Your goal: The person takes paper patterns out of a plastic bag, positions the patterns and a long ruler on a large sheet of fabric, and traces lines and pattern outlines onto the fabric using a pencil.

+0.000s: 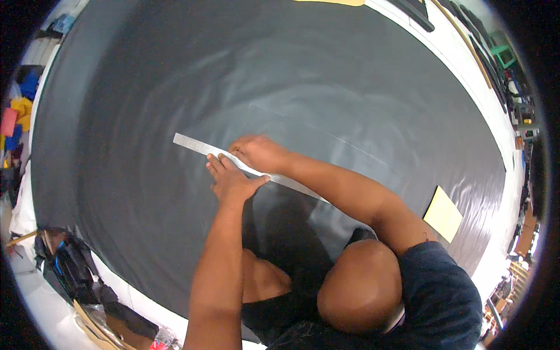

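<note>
Surface: big cutting table (528, 192), white edge showing at the right, covered nearly edge to edge w/ a dark grey-black sheet of fabric (146, 116). Cloth lies flat, faint ripples near the middle.
Ruler: long metal ruler (201, 146) slanting across the cloth, upper-left end free, lower-right part running under the hands & arm.
Left hand: left hand (231, 179) spread flat, palm down, pinning the ruler to the fabric. Not gripping, just pressing.
Right hand: right hand (258, 153) at the ruler's far edge, fingers curled down on the cloth. Prob. pinching chalk or a marker, but can't tell — the tool, if any, is hidden by the knuckles.
Marks: thin pale chalk line (326, 137) already on the cloth, running from upper middle down to the right.
Nearby: yellow card (443, 213) lying on the fabric at the right; dark bag (73, 265) & clutter beyond the table's lower-left edge.
Risk 1: the ruler's free end has no hand on it, so side pressure could swing it & the line drifts.
Risk 2: slick cloth could bunch under the left palm, leaving the mark crooked once smoothed.
Risk 3: person leans far over the table; body or arm dragging across could shift the fabric or smear the chalk.
</note>
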A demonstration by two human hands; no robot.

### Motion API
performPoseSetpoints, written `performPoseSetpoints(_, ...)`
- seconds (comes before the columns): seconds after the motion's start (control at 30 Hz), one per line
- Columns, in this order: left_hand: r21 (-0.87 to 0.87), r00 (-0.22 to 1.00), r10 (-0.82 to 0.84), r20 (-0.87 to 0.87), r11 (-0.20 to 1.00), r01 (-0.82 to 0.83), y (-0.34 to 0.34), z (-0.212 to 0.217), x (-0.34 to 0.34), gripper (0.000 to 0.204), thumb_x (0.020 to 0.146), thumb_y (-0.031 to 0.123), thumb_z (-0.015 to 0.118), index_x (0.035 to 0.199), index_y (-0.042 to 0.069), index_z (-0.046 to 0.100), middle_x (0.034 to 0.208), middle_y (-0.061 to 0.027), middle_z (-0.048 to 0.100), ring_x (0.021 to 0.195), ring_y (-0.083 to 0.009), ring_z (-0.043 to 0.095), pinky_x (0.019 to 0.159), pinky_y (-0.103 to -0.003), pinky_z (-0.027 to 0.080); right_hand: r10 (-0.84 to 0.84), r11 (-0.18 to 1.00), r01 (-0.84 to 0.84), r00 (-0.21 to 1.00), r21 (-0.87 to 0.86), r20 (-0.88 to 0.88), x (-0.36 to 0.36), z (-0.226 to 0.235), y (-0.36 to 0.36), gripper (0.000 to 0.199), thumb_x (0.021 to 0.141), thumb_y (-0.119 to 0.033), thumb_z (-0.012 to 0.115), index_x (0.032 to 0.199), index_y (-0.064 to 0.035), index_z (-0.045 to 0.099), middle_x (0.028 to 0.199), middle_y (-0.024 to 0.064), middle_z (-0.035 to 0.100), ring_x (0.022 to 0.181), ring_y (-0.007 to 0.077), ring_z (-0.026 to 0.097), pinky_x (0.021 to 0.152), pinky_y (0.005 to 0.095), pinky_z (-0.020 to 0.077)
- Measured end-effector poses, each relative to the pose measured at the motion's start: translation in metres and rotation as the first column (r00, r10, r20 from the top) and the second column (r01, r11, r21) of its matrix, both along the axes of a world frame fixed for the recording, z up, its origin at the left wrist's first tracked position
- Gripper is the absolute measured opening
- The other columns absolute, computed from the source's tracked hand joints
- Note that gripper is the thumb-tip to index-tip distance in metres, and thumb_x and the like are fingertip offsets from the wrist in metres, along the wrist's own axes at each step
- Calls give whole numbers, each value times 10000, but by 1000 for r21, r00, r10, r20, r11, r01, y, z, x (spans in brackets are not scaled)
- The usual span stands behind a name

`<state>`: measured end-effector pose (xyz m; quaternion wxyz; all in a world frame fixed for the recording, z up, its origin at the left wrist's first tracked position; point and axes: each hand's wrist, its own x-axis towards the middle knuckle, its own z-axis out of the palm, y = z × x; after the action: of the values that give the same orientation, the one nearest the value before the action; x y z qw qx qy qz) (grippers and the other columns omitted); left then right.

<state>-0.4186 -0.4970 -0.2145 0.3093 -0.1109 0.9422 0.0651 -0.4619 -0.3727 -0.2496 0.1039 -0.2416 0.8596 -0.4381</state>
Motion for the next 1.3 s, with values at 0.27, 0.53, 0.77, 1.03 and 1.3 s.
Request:
performPoseSetpoints(0.27, 39, 999, -12, -42, 999, 14, -3, -7, 2, 1460, 549, 692, 856, 1557, -33, 88, 1646, -237, -9, 1530, -389, 36, 1142, -573, 318, 115, 976, -77, 977, 205, -178, 69, -3, 71, 139, 903, -123, 608, 1018, -54, 645, 984, 150, 668, 916, 344, 642, 830, 447, 516)
performPoseSetpoints(0.53, -109, 953, -301, -17, 948, 298, -4, -38, -19, 1395, 638, 779, 738, 1482, -176, 170, 1563, -368, 182, 1492, -474, 101, 1231, -512, 88, -519, 825, 481, 853, 297, 60, 267, -3, 215, 212, 962, -191, 597, 1115, -45, 620, 1005, 197, 666, 969, 411, 643, 851, 495, 523)
performPoseSetpoints(0.77, -5, 985, -142, -97, 990, 143, -17, -49, -14, 1405, 608, 637, 861, 1524, -115, 107, 1589, -352, 62, 1495, -466, 98, 1218, -526, 185, -946, 323, 825, 286, 463, 151, 398, 22, 298, 245, 983, -186, 575, 1122, 5, 641, 1072, 226, 667, 999, 413, 640, 894, 432, 510)
performPoseSetpoints(1.03, 54, 982, -143, -119, 987, 150, -17, -50, -14, 1366, 617, 621, 863, 1521, -104, 138, 1582, -344, 90, 1484, -466, 138, 1201, -541, 239, -992, -53, 925, -91, 377, 83, 462, 7, 350, 310, 1025, -238, 531, 1099, 49, 618, 926, 193, 723, 878, 295, 731, 793, 377, 556)
performPoseSetpoints(1.3, 297, 982, -157, -101, 938, 180, -34, -38, -20, 1270, 670, 515, 878, 1487, -147, 166, 1526, -355, 199, 1431, -476, 264, 1160, -537, 320, -990, -107, 901, -133, 420, 35, 454, -7, 344, 288, 1020, -231, 545, 1115, 37, 594, 964, 204, 717, 861, 306, 735, 764, 383, 565)
